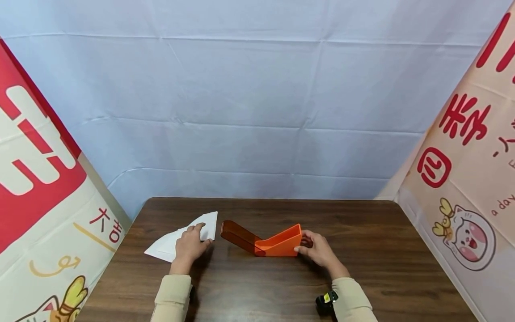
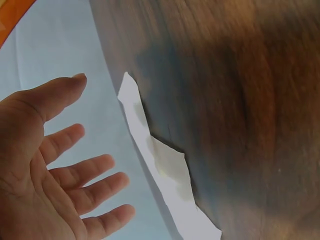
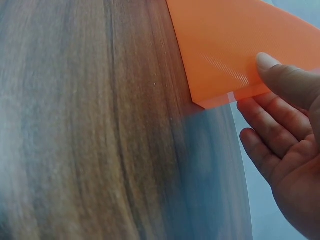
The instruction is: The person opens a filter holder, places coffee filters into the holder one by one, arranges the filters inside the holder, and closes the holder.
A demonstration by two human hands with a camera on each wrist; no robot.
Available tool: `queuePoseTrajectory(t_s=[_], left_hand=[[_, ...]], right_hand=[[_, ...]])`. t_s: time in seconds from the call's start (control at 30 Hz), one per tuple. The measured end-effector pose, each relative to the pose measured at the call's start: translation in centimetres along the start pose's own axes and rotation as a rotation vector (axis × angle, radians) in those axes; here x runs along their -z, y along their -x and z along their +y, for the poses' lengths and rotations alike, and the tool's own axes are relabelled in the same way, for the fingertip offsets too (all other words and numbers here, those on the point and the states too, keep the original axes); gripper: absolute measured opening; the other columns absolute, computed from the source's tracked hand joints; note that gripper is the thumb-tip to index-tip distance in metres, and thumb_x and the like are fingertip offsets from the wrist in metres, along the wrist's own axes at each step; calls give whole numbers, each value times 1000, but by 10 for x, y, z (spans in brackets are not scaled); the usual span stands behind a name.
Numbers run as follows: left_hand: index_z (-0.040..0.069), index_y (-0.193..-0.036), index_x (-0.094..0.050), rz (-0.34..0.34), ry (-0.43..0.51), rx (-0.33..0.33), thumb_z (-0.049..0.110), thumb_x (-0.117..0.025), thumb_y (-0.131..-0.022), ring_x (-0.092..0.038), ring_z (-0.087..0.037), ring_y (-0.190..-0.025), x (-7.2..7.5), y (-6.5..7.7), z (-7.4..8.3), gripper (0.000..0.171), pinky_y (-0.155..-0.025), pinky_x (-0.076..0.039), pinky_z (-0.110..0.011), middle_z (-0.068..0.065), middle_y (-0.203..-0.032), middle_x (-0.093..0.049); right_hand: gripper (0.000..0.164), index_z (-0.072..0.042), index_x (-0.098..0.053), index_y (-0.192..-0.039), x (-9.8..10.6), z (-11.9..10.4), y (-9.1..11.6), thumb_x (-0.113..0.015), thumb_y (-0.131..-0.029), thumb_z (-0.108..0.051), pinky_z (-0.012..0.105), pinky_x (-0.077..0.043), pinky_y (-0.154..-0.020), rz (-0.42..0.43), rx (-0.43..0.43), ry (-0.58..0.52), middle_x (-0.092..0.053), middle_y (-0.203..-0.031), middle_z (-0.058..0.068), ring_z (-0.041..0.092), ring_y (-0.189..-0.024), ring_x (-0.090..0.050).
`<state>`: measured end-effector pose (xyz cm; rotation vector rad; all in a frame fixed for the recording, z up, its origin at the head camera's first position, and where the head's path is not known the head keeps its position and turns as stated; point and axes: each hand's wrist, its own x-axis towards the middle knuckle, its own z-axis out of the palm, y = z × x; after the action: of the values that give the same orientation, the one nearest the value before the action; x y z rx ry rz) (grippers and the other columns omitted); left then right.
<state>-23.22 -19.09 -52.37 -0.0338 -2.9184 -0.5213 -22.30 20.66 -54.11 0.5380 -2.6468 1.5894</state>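
Observation:
An orange open-topped box [image 1: 281, 248] with a slanted rim sits on the table, its translucent brown lid [image 1: 239, 235] swung out to the left. At the box's right end, my right hand [image 1: 319, 250] grips it, with the thumb on the front face and fingers round the end. The right wrist view shows that thumb against the orange wall [image 3: 215, 50]. Over on the left, my left hand [image 1: 191, 243] hovers over several white paper pieces [image 1: 209, 226], fingers spread and relaxed. In the left wrist view its fingers stand apart from the white paper [image 2: 172, 175].
The brown wooden table [image 1: 249, 290] reaches back to a pale blue cloth [image 1: 249, 112]. Printed cloths hang at the left [image 1: 48, 214] and right [image 1: 454, 179] sides. A dark wrist device [image 1: 326, 304] is on the right wrist.

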Motion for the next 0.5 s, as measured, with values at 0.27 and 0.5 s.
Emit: queuePoseTrajectory(t_s=[0.27,0.5], left_hand=[[5,-127,-55,-27,6,22,30,-75,-77,-54,-45,-97,5,-7,-5,60,-68,-45,-57,-24,-117,-55],[5,-127,-54,-42,10,59,29,-74,-78,-56,-44,-96,3,-12,-12,58,-68,-46,-56,-24,-115,-55]], right_hand=[[39,3,-61,-109,1,0,-1,-77,-76,-9,33,-51,-78,-9,-6,-5,-65,-100,12,26,-92,-63],[39,3,-60,-110,2,-2,0,-76,-77,-10,35,-51,-78,-9,-12,7,-65,-101,12,27,-92,-63]])
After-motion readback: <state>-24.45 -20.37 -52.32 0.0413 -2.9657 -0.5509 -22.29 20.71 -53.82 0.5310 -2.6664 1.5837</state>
